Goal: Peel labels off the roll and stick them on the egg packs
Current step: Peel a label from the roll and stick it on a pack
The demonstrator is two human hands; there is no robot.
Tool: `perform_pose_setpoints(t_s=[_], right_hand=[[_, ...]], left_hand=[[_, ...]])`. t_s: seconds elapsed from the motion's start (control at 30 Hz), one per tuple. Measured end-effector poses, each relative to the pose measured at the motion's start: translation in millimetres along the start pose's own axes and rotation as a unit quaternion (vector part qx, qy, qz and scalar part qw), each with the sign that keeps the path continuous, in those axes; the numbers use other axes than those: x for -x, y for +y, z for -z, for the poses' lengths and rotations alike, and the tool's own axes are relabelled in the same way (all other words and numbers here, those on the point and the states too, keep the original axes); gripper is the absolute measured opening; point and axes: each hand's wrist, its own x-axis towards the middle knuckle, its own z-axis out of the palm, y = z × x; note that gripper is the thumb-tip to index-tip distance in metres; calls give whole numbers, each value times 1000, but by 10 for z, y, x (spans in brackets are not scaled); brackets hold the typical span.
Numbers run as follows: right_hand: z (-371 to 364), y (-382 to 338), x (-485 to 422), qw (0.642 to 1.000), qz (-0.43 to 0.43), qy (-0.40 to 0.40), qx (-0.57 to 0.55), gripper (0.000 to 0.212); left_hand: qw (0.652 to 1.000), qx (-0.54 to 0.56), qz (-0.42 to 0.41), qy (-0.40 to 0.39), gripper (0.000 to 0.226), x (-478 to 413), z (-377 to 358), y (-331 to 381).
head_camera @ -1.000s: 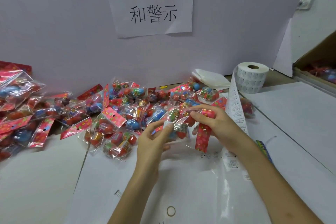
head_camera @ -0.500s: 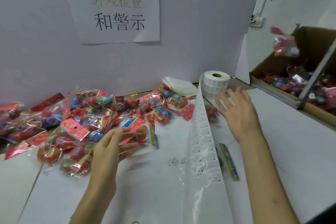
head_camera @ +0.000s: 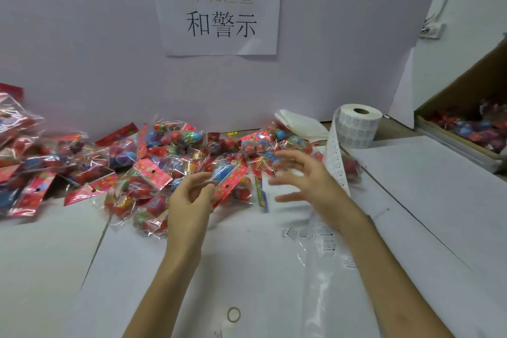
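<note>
A person's 2 hands work over a white table [head_camera: 247, 269]. The left hand [head_camera: 189, 202] pinches 1 egg pack [head_camera: 233, 186] by its near edge. The pack's red header card slants from upper right to lower left, just in front of the pile [head_camera: 153, 156]. The right hand [head_camera: 304, 182] hovers just right of the pack, blurred, fingers spread and holding nothing. The label strip [head_camera: 335, 164] runs from the roll [head_camera: 359, 123] at far right toward the viewer, passing just behind the right wrist, so the right hand is nearer the labels and would likely peel one. There is bare table before both hands, and a box [head_camera: 466, 82] stands at the right edge.
</note>
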Motion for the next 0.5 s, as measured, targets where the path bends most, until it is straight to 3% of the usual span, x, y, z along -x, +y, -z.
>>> perform_pose_setpoints(t_s=[0.2, 0.33, 0.5], right_hand=[[-280, 355, -15, 989, -67, -81, 101, 77], [-316, 378, -20, 983, -10, -86, 162, 51], [-318, 357, -24, 979, 77, 41, 184, 31]], left_hand=[[999, -34, 13, -31, 25, 10, -30, -45], [998, -47, 13, -47, 28, 30, -70, -66], [996, -63, -3, -57, 27, 52, -67, -77]])
